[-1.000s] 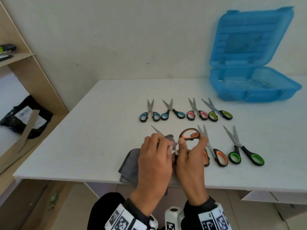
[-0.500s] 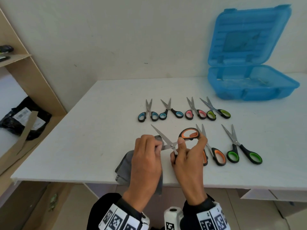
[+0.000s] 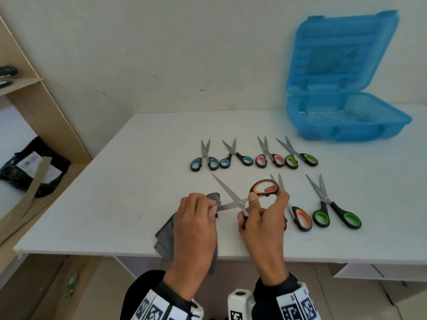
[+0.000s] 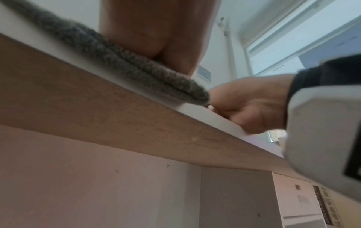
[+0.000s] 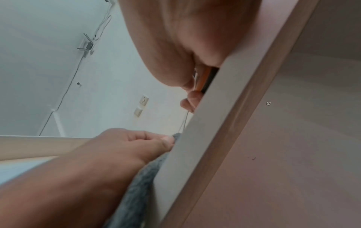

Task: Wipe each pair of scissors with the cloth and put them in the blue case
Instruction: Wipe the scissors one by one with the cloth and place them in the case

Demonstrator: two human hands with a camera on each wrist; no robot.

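Grey cloth (image 3: pixel 213 199) pinched on blade, left hand (image 3: pixel 196 225).

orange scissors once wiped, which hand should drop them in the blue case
Right, probably. The right hand already grips the orange scissors by the handles, and the open blue case sits far right. The left hand holds the grey cloth.

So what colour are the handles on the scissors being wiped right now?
Orange inside black rims, on the held scissors; the head view shows it best.

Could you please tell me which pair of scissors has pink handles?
The pink scissors, third from the left in the far row; the others there have blue or green handles.
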